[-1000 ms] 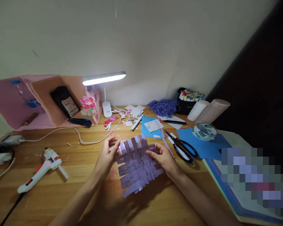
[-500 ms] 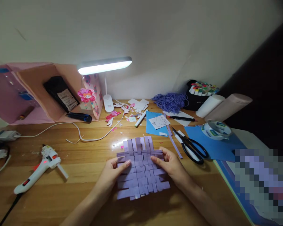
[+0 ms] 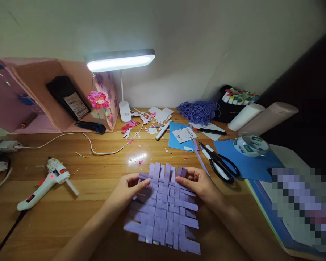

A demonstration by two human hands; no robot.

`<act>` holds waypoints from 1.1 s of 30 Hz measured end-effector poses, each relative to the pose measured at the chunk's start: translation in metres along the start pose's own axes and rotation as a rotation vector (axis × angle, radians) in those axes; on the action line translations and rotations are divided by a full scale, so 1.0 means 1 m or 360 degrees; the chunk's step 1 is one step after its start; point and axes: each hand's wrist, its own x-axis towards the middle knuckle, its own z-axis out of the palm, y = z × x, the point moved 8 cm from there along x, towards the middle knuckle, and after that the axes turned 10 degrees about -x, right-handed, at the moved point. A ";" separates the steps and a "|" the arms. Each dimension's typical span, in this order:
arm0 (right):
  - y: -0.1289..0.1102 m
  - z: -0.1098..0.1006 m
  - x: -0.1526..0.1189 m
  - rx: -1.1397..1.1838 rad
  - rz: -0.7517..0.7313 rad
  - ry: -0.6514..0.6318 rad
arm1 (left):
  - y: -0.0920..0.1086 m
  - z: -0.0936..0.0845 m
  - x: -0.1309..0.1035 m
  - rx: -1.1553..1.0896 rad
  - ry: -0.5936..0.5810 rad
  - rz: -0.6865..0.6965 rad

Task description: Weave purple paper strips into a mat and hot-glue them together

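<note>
A mat of woven purple paper strips is held up in front of me, tilted, its loose strip ends sticking out on every side. My left hand pinches its upper left edge, thumb on the front face. At the upper right corner my right hand grips it the same way, thumb over the strips and fingers behind. The fingers behind the mat are partly hidden. Black-handled scissors lie on the table beyond my right hand.
A glue gun with a red light lies at left. Behind stand a lit desk lamp and a pink box. Paper scraps, purple yarn, a marker case, blue paper and a tape roll lie farther back.
The woven mat has come nearer and lower in view, turned slightly clockwise. Both hands still hold it, the right one now closer to the upper corner. The camera view has tipped down a little.
</note>
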 end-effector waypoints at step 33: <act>-0.045 -0.001 -0.015 -0.0712 -0.0739 0.0464 | -0.004 0.030 -0.012 0.0499 -0.0177 0.0180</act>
